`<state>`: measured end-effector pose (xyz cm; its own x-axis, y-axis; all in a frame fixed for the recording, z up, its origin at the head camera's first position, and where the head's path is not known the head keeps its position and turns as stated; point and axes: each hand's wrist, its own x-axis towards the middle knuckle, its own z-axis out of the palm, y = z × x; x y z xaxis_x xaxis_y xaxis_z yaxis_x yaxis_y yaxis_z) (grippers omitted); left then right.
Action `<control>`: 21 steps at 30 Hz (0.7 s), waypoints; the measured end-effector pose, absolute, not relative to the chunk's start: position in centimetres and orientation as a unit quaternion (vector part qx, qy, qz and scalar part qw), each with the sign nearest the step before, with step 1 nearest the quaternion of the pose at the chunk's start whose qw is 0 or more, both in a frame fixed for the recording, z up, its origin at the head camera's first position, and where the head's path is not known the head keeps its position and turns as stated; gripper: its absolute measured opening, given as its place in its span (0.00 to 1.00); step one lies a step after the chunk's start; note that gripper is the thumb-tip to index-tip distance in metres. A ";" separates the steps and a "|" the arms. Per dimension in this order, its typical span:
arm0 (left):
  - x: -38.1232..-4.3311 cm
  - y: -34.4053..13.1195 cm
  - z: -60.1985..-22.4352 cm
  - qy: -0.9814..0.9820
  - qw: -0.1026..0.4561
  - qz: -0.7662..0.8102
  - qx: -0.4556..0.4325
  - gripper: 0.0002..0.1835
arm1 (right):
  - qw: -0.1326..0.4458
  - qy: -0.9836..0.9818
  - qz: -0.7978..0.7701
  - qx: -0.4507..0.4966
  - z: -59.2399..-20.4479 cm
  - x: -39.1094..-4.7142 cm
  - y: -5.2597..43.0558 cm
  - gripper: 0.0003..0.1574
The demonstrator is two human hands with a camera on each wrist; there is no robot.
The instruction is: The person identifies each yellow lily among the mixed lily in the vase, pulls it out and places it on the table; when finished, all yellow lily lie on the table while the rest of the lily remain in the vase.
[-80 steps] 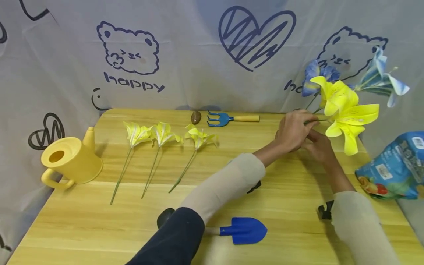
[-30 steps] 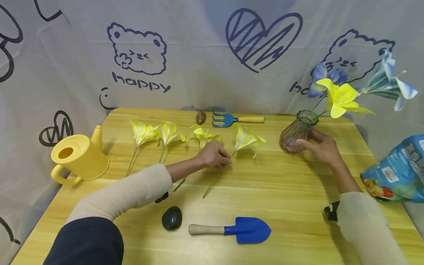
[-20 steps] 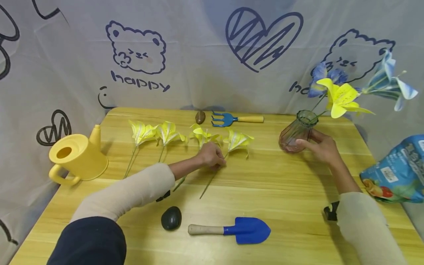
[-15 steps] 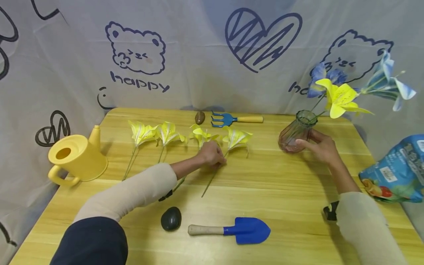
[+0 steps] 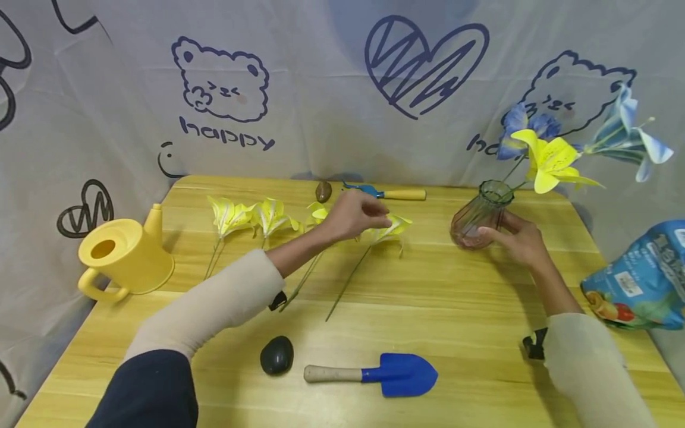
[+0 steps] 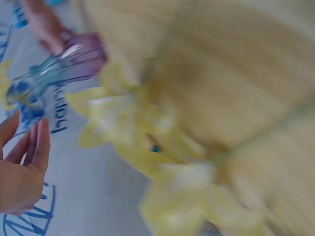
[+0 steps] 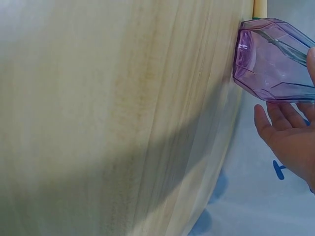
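Note:
My left hand [image 5: 354,217] hovers over the head of the rightmost yellow lily [image 5: 393,227], its fingers loosely bent and holding nothing. The left wrist view shows that hand [image 6: 22,172] apart from the blurred lilies [image 6: 182,196]. That lily's thin green stem runs toward the front. My right hand [image 5: 521,241] grips a glass vase [image 5: 473,223], purple at the base and greenish at the rim. From the vase rise a yellow lily [image 5: 551,160], a blue-violet flower [image 5: 514,128] and a pale blue lily [image 5: 623,134]. The right wrist view shows the vase [image 7: 273,64] between thumb and fingers.
More yellow lilies [image 5: 229,215] lie in a row at left, beside a yellow watering can [image 5: 128,255]. A brown stone [image 5: 323,191] and small blue rake [image 5: 405,194] lie behind. In front are a black stone [image 5: 276,355] and blue trowel [image 5: 408,374]. A blue bag [image 5: 637,276] stands right.
The left hand came from the vase with a yellow lily, laid it at the row's right end, let go of its stem and rose toward the back. The right hand stays at the vase.

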<state>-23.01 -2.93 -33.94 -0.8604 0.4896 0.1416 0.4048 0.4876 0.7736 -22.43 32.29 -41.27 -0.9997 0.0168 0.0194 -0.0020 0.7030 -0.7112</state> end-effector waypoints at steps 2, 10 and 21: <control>-23.7 -1.4 -32.8 0.842 0.046 0.475 0.250 0.14 | 0.015 -0.924 0.383 -0.004 -41.2 -22.4 32.3 0.42; -25.9 7.1 -31.4 0.789 0.058 0.568 0.227 0.17 | 0.012 -0.917 0.399 -0.006 -41.2 -22.4 32.3 0.43; -25.9 15.8 -33.4 0.837 -0.016 0.480 0.262 0.13 | -0.015 -0.920 0.392 -0.001 -41.0 -22.4 32.2 0.45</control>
<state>-25.92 15.81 -33.43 -0.8621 0.4232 0.2787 0.4544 0.4024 0.7947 -22.39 32.17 -41.01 -0.9995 -0.0101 -0.0292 0.0140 0.6931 -0.7207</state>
